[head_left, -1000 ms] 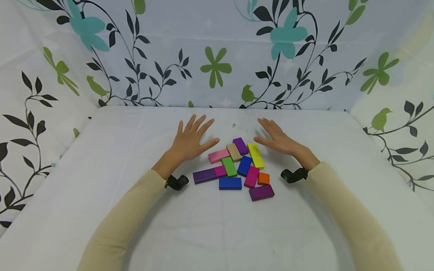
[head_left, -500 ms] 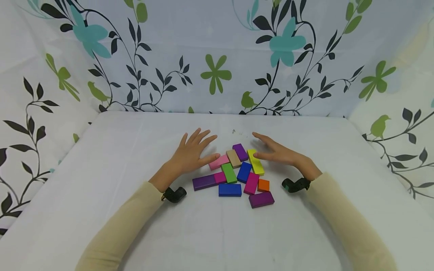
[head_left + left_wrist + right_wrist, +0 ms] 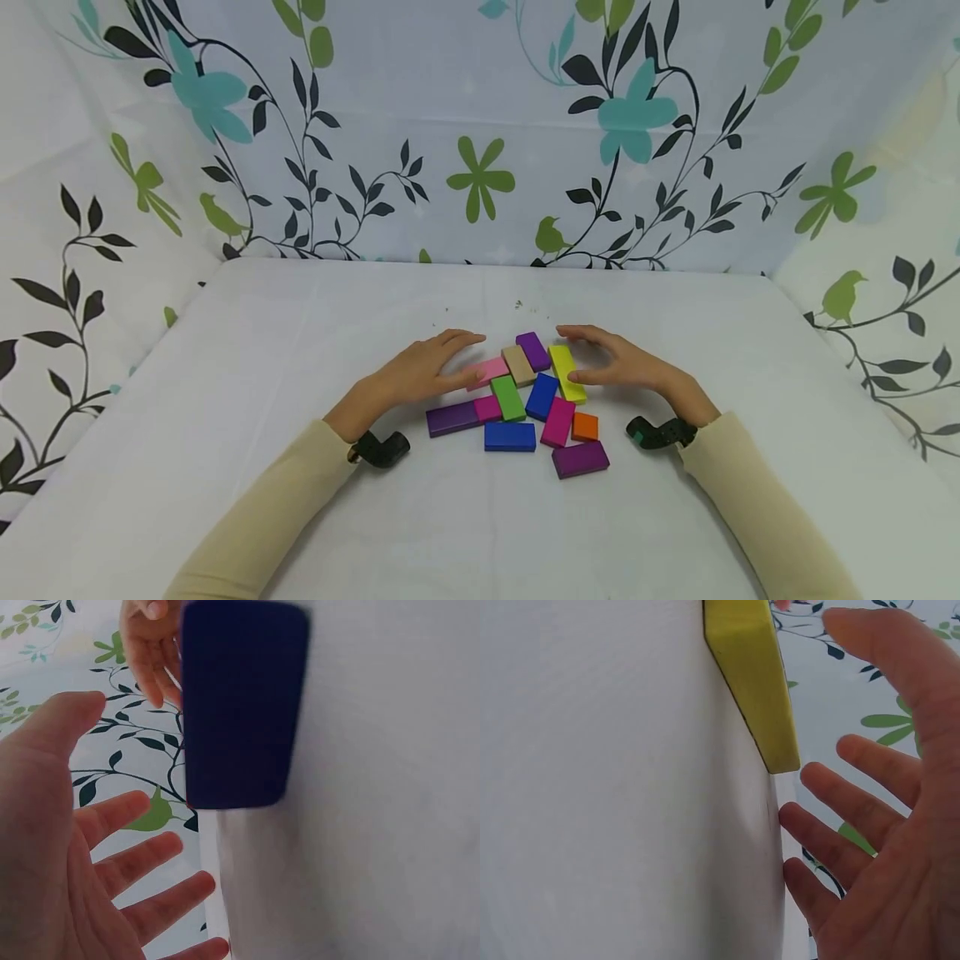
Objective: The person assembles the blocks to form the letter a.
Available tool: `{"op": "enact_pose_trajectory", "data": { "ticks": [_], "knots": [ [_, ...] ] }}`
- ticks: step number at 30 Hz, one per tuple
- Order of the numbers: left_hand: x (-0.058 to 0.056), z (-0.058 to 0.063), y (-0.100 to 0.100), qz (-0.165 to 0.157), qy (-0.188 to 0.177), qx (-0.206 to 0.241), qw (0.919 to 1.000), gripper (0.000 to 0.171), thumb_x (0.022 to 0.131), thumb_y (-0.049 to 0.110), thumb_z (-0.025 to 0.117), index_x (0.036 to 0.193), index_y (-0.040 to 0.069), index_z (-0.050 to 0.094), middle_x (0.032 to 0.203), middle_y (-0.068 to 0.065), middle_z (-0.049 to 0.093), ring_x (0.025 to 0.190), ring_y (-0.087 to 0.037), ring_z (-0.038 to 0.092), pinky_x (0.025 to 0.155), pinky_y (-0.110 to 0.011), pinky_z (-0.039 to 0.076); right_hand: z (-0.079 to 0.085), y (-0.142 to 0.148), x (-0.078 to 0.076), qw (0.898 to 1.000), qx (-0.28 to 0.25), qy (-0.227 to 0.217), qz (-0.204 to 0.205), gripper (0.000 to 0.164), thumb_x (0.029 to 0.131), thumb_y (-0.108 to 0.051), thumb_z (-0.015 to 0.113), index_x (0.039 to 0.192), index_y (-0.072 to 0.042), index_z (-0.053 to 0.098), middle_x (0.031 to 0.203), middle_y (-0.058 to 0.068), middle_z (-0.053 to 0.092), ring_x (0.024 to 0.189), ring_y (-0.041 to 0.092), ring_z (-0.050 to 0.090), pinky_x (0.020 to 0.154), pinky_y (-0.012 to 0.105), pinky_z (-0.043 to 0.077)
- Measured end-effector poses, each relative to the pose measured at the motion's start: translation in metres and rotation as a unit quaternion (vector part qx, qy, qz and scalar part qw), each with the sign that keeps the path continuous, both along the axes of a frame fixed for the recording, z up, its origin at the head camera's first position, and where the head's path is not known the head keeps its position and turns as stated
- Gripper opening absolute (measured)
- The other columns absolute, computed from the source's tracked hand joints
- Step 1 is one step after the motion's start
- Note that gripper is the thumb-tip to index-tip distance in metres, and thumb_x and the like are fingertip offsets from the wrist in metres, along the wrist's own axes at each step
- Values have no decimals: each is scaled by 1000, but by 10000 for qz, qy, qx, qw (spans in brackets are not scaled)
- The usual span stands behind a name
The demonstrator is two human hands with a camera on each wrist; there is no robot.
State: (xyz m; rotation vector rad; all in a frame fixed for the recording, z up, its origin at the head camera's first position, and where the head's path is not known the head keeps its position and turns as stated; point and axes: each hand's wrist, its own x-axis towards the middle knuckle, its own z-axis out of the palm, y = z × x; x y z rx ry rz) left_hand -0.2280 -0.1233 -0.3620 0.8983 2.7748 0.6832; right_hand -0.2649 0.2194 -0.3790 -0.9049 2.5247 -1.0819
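Several coloured wooden blocks lie flat in a loose cluster mid-table. My left hand (image 3: pixel 423 369) is at the cluster's left, its thumb overlapping the pink block (image 3: pixel 491 369) in the head view. Its fingers spread apart with nothing between them in the left wrist view, where the end of a dark purple block (image 3: pixel 244 712) looms close. On the other side, my right hand (image 3: pixel 622 360) has its thumb over the yellow block (image 3: pixel 564 367). The right wrist view shows that yellow block beside relaxed fingers. Between the hands are tan (image 3: pixel 517 365), violet (image 3: pixel 533 351) and green (image 3: pixel 507 398) blocks.
Nearer the front lie a blue block (image 3: pixel 510 437), an orange block (image 3: pixel 585 427) and a purple block (image 3: pixel 581 459). A white cloth covers the table (image 3: pixel 450 533). Patterned fabric (image 3: pixel 337 125) stands behind and along both sides.
Both hands have come down and nearer the blocks, their fingers bending inward from a flatter spread. The blocks keep their arrangement; the whole view has tilted slightly upward.
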Motion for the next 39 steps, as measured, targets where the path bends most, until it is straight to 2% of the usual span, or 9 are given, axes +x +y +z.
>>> {"op": "enact_pose_trajectory", "data": {
  "ticks": [2, 4, 8, 12, 20, 30, 39],
  "knots": [
    [1, -1, -1, -1, -181, 160, 9997, 64, 95, 47, 54, 150, 17, 38, 152, -11, 38, 138, -33, 39, 110, -57, 31, -2, 1, 2, 10000, -2, 30, 47, 70, 86, -24, 74, 146, -6, 42, 149, 16, 41, 138, 36, 33, 111, 64, 20],
    [1, -5, -2, -42, -216, 254, 9994, 63, 95, 47, 56, 147, 15, 43, 148, -11, 45, 137, -32, 40, 110, -55, 31, -3, 2, 2, 9999, -9, 39, 129, 69, 85, -24, 74, 145, -6, 44, 150, 16, 41, 139, 37, 31, 111, 64, 21],
    [0, -11, -5, -249, -52, 332, 9991, 53, 94, 44, 59, 136, 12, 56, 139, -9, 54, 134, -29, 43, 110, -55, 30, -5, 2, 4, 9996, -48, -33, 293, 67, 83, -23, 75, 142, -8, 48, 150, 15, 41, 141, 37, 29, 110, 64, 21],
    [-1, -15, -8, -335, 127, 396, 9986, 45, 91, 43, 64, 126, 14, 64, 134, -7, 57, 133, -29, 44, 109, -58, 28, -6, 2, 3, 9992, -60, -16, 398, 66, 82, -24, 77, 140, -9, 50, 148, 15, 43, 140, 37, 30, 110, 64, 23],
    [-4, -19, -12, -361, 226, 490, 9979, 45, 86, 38, 71, 123, 13, 66, 134, -8, 56, 134, -30, 42, 110, -58, 26, -9, 4, 1, 9972, -173, 179, 705, 68, 79, -22, 79, 138, -5, 51, 146, 18, 44, 139, 39, 31, 110, 65, 23],
    [-8, -21, -13, -353, 273, 453, 9980, 43, 88, 33, 70, 124, 11, 65, 136, -7, 55, 136, -29, 40, 112, -55, 23, -11, 8, -1, 9967, -143, 107, 789, 76, 76, -27, 82, 142, -11, 48, 151, 14, 39, 143, 38, 23, 110, 67, 18],
    [-8, -24, -13, -371, 260, 520, 9976, 43, 88, 34, 69, 124, 11, 64, 136, -6, 55, 136, -28, 40, 112, -55, 22, -15, 12, -1, 9984, -47, 296, 490, 75, 75, -29, 83, 141, -13, 50, 150, 12, 41, 142, 36, 28, 111, 64, 21]
  ]
}}
